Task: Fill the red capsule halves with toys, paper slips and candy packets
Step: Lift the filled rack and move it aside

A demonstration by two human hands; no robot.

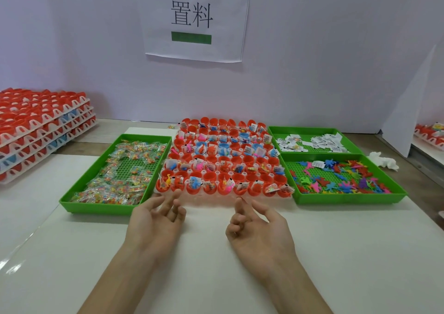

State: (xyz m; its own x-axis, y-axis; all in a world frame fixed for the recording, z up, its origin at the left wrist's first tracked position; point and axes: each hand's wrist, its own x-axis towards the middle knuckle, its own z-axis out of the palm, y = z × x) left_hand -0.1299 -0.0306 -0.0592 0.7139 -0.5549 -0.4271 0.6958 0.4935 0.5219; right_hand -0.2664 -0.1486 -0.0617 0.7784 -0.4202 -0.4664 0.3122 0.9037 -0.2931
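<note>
Hands: left hand [153, 222] and right hand [259, 227] are held palm-up, fingers loosely curled, nothing gripped | red capsule halves [223, 160] are racked at centre, just beyond the fingertips, many filled | candy packets [115, 174] are trayed left | paper slips [312, 142] far right | toys [341, 177] near right

White counter [216, 261]: candy-packet tray [101, 209] sits left, rack of red capsule halves [223, 160] centre, slip tray [312, 129] far right, toy tray [348, 199] near right, stacked racks [40, 131] far left, crumpled tissue [384, 161] at the right edge.
</note>
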